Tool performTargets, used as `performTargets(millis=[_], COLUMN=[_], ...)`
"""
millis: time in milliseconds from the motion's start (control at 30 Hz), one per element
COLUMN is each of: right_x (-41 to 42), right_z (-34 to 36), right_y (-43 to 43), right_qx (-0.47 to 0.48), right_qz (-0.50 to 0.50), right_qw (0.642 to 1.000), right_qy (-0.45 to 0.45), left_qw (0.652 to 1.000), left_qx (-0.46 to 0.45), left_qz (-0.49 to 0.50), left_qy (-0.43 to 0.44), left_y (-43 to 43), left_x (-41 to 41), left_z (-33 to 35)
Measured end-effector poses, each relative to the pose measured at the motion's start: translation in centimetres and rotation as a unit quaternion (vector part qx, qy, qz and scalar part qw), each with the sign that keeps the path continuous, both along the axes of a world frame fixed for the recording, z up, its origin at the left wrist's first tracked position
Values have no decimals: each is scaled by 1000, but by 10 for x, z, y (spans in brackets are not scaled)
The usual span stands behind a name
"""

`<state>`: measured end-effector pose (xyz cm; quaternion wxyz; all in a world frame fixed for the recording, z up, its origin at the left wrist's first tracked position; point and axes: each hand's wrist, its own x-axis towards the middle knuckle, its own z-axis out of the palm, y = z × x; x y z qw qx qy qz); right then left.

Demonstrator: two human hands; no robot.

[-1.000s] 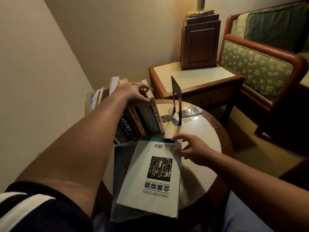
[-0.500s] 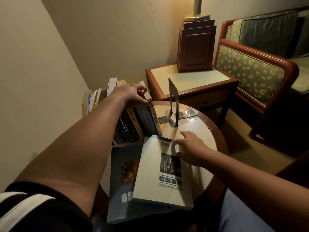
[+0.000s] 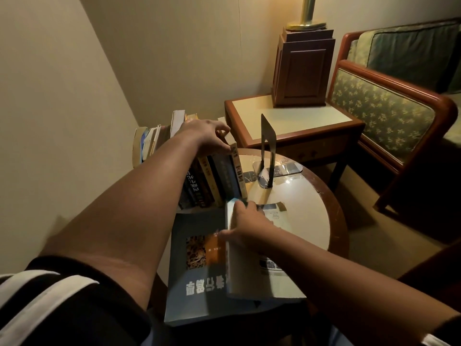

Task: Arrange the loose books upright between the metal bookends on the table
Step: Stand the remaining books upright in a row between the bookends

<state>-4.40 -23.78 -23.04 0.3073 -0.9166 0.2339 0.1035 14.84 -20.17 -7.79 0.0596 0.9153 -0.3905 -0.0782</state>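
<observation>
tipped up since before, the pale book [image 3: 239,275] is in my right grip [image 3: 249,226], my left grip [image 3: 204,136] clasping the standing row [image 3: 214,181]; it and the blue book [image 3: 197,270] remain unshelved.

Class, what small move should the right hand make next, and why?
Probably stand the pale book, tilted on edge in the right hand, into the gap between the row of books and the metal bookend, while the left hand holds that row's top.
</observation>
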Motion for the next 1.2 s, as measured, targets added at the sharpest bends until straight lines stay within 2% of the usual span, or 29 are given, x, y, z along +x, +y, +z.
performTargets(millis=[267, 433, 600, 767, 967, 1200], right_x=[-49, -55, -40, -17, -17, -33], right_z=[11, 13, 18, 14, 7, 39], right_y=[-38, -38, -23, -14, -15, -26], right_qx=[26, -18, -69, -123, -112, -73], right_qz=[94, 132, 126, 129, 100, 84], right_qw=[995, 991, 990, 982, 989, 982], right_qy=[13, 30, 14, 56, -14, -155], left_qw=[1000, 1000, 1000, 1000, 1000, 1000], left_qx=[9, 10, 4, 5, 0, 7], left_qz=[-10, -6, -7, -9, -13, -5], left_qy=[-12, -5, -9, -10, -8, -4], left_y=[-2, -2, -2, 0, 0, -1], left_x=[-1, 3, 3, 1, -2, -1], left_z=[3, 0, -1, 1, 4, 2])
